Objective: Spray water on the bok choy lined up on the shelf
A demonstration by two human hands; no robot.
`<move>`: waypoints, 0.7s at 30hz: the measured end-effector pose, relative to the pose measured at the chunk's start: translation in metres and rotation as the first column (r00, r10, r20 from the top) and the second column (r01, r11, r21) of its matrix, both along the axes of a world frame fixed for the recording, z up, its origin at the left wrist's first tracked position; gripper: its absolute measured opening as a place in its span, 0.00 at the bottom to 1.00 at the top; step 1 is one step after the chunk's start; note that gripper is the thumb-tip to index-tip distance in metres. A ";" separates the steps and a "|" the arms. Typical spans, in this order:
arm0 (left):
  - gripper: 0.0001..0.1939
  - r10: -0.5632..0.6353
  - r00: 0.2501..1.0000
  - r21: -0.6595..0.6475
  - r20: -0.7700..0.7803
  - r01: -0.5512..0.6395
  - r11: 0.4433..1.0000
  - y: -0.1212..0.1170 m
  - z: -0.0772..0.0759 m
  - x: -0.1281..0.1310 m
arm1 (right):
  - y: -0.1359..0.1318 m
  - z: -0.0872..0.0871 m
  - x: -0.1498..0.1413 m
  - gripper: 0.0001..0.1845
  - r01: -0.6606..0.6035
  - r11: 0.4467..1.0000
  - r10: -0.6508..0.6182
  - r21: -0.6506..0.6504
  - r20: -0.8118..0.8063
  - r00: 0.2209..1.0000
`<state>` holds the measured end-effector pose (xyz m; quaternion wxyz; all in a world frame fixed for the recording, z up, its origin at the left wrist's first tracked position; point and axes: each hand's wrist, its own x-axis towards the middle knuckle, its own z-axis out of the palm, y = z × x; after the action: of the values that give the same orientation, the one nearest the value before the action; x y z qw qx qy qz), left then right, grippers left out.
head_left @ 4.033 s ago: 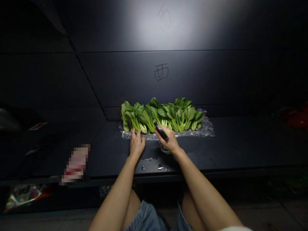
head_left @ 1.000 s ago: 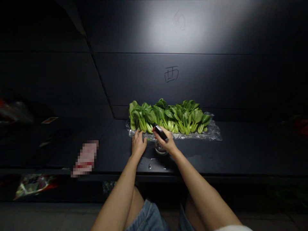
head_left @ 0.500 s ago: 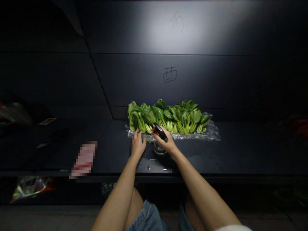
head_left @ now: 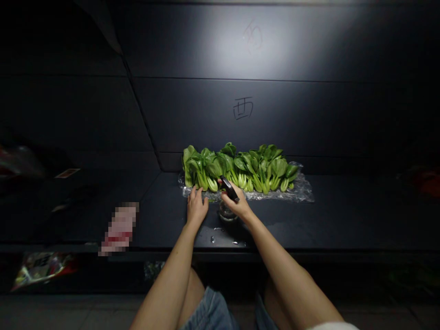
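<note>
Dark panels back this shelf (head_left: 326, 220), and along it we have the leafy greens (head_left: 264, 169) in a row, leaves towards the panel (head_left: 302, 119), stalks towards us, on crinkled clear plastic film (head_left: 304, 190). Compared with a few seconds ago, both our hands have edged left along the row; that puts the black trigger of the spray bottle (head_left: 229, 189) at the stalks left of the middle, rather than nearer the centre. Our right hand (head_left: 241, 203) has its fingers curled round that trigger head, the clear body below partly hidden. Our left hand (head_left: 196, 211) lies with fingers slightly spread, thumb apart, tips at the film's near edge; whether they press on it, we can't tell. Water drops (head_left: 212, 239) glint in front. Now the writing: 西 stands in dark strokes on the panel, with fainter reddish marks (head_left: 253, 36) above, too pale to read surely. Down left, the packet (head_left: 43, 268) is too blurred for any brand.
</note>
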<state>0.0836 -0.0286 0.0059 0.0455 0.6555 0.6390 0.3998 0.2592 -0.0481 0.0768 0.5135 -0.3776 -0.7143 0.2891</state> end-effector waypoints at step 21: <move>0.22 0.009 0.999 0.021 0.050 -0.010 1.000 0.001 -0.001 0.000 | -0.001 0.001 -0.003 0.15 -0.058 0.998 0.055 -0.024 -0.100 0.993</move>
<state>0.0832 -0.0277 0.0044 0.0527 0.6427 0.6366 0.4229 0.2563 -0.0489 0.0780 0.5348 -0.3492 -0.6944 0.3314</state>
